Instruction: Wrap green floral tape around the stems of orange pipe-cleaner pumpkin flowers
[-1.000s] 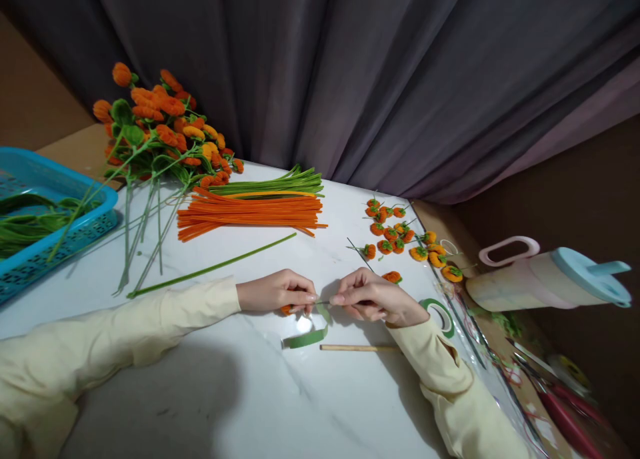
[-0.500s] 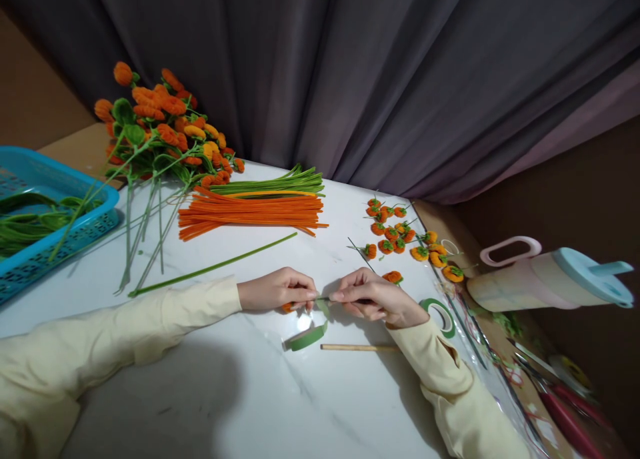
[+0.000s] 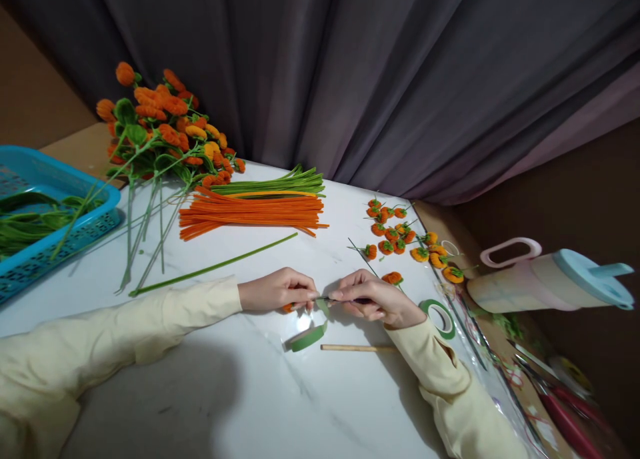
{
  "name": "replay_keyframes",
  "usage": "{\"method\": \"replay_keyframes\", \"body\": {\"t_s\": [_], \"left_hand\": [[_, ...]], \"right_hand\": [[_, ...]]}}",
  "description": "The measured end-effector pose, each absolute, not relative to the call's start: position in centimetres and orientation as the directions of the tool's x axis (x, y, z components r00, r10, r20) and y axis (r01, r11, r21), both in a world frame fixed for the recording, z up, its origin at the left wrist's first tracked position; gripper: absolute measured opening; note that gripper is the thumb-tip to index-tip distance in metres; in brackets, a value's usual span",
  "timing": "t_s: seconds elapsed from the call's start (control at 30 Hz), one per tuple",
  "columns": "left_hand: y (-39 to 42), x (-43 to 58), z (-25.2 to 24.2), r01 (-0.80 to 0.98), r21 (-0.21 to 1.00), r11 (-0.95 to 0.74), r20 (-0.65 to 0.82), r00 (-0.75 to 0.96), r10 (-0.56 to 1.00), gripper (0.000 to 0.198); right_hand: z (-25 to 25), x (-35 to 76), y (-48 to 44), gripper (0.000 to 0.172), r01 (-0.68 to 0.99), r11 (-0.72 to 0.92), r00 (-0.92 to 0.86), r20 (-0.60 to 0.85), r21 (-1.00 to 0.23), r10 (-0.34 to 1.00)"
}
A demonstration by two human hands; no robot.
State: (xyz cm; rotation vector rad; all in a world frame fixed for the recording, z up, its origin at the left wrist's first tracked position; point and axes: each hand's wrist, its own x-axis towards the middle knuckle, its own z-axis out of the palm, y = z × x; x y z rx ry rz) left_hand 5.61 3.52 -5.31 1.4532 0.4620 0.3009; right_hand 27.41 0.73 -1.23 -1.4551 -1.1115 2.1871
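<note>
Pinched in my left hand [image 3: 287, 289] is an orange chenille flower [image 3: 288, 307], mostly hidden under the fingers. A thin dark wire stem [image 3: 324, 298] runs from it across to my right hand [image 3: 373, 299], whose thumb and fingertips are closed on the stem. From the stem between my hands hangs a strip of green floral tape [image 3: 323, 310], leading down to its roll [image 3: 307, 339] on the table. A thin wooden stick [image 3: 357, 347] lies just below my right hand. Beyond that hand, a single orange flower head [image 3: 393, 278] rests on the table.
Orange and green pipe cleaners [image 3: 253, 213] lie ahead, with finished flowers [image 3: 165, 125] behind on the left. A blue basket [image 3: 103, 219] holds green leaves. Small flower heads [image 3: 391, 232], another tape roll [image 3: 440, 319], a tumbler [image 3: 525, 282] and red-handled pliers [image 3: 563, 409] are at right.
My right hand's fingers have shifted slightly on the stem, and a little more dark wire shows along them. My left hand stays almost still.
</note>
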Motion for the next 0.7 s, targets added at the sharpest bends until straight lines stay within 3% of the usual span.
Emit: {"method": "replay_keyframes", "body": {"t_s": [0.33,0.53,0.7], "left_hand": [[3.1,5.7,-5.1,0.091,0.996,0.016,-0.086,0.853,0.515,0.03],[2.7,5.7,-4.9,0.128,0.97,-0.207,0.024,0.796,0.604,0.026],[2.5,5.7,-4.9,0.092,0.959,-0.268,0.092,0.793,0.602,0.024]], "right_hand": [[-0.6,27.5,0.3,0.028,0.248,-0.571,-0.396,-0.62,-0.783,0.677],[0.9,28.6,0.5,0.034,0.45,-0.423,-0.393,-0.6,-0.787,0.697],[1.9,29.9,1.0,0.038,0.608,-0.261,-0.315,-0.53,-0.75,0.788]]}}
